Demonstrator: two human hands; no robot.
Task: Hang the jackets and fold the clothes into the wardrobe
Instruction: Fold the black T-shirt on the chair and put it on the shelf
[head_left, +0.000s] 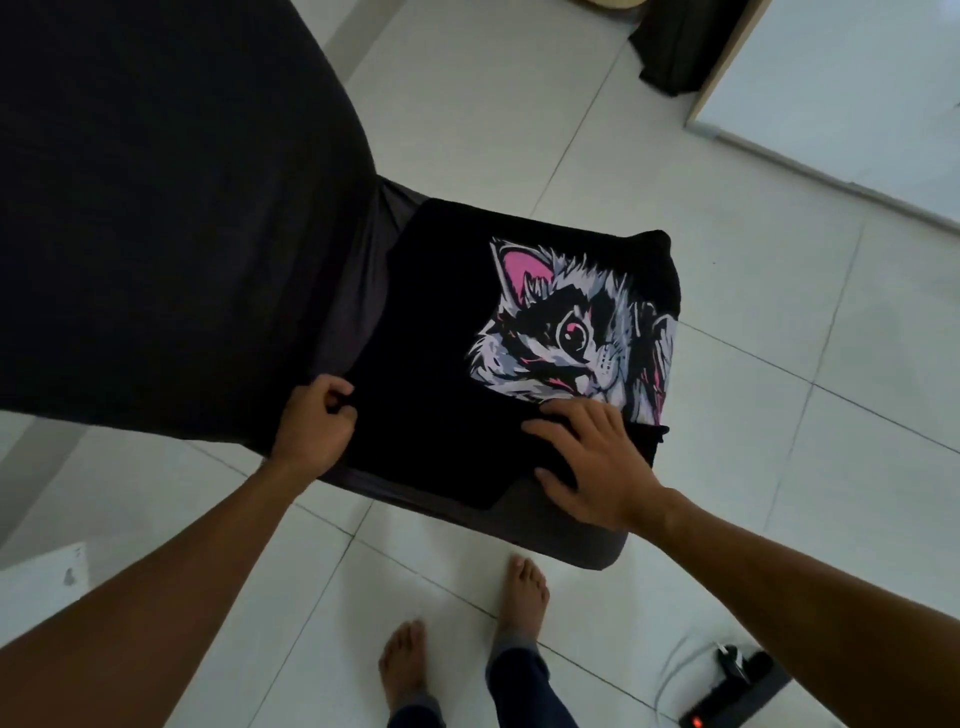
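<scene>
A black T-shirt (431, 322) with a white and pink cat print lies partly folded on the seat of a dark grey covered chair (571, 540). My left hand (314, 421) pinches the shirt's near left edge with curled fingers. My right hand (592, 457) lies flat with spread fingers on the shirt's near right part, just below the cat print, pressing the cloth down.
The chair's tall dark back (156, 208) fills the left of the view. White tiled floor (779, 364) surrounds the chair. A black power strip with a cable (737, 686) lies at the bottom right. A dark cloth (675, 41) hangs at the top right beside a white panel (857, 93).
</scene>
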